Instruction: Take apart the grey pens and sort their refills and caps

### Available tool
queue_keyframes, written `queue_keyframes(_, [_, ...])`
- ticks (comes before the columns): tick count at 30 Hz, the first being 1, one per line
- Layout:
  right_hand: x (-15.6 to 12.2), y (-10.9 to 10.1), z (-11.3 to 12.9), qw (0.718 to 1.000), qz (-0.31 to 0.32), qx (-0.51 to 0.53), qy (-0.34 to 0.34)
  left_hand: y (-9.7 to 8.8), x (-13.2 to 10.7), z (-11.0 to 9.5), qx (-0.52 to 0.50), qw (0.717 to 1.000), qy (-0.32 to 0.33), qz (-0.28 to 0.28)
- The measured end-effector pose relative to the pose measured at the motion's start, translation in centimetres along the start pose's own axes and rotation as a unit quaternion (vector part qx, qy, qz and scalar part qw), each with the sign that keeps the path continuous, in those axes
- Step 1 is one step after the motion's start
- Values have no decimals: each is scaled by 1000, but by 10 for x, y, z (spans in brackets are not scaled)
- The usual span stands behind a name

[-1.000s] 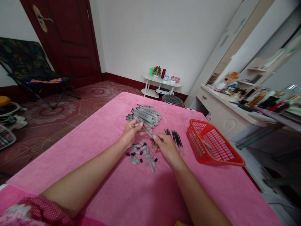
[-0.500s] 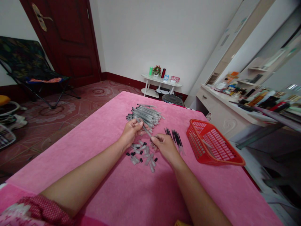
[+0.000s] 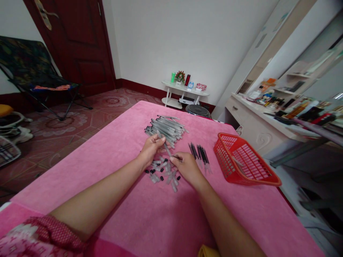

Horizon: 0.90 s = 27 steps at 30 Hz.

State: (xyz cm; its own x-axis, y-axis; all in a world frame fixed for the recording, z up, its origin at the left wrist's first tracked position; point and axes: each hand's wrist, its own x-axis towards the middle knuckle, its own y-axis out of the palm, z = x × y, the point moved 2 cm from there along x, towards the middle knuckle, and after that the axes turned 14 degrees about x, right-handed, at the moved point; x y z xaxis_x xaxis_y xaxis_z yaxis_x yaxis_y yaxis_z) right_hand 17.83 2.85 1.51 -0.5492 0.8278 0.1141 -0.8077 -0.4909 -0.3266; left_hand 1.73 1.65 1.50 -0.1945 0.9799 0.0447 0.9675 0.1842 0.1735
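A translucent grey pen barrel [image 3: 166, 147] slants between my two hands. My left hand [image 3: 151, 149] is closed around its upper part, thumb on top. My right hand [image 3: 187, 167] pinches at its lower end; whether a small part is also between those fingers I cannot tell. Just beyond my left hand lies a pile of similar pen barrels [image 3: 171, 127]. Below my hands are scattered clear pen caps [image 3: 174, 186] and small black plugs [image 3: 162, 178]. Black-filled pen refills [image 3: 202, 154] lie in bunches to the right of my right hand.
A red plastic basket [image 3: 250, 181] stands at the table's right side, with something slim inside. Pink cloth [image 3: 120, 203] covers the table. Beyond it are a low white stand [image 3: 167, 85], a folding chair [image 3: 26, 67] at left and a crowded dresser [image 3: 268, 117] at right.
The whole view has shifted slightly with my head. Both hands keep hold of the pen barrel, almost in the same place.
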Motion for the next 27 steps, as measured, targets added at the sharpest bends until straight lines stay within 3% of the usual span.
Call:
queue_keyframes(3, [-2,2,0,1000,13,-18,1,0,0,3,6,1000,-7,-1])
queue_keyframes(11, [0,-3,6,999,-30,-37,-18,1,-2,-5,-27,1000,-10,1])
queue_keyframes(18, [3,-11,9,998,-64,-3,0,-2,1,-4,-37,999,27,-16])
queue_keyframes(27, [0,-13,15,998,-22,47,22,-4,2,-7,-45,998,49,-22])
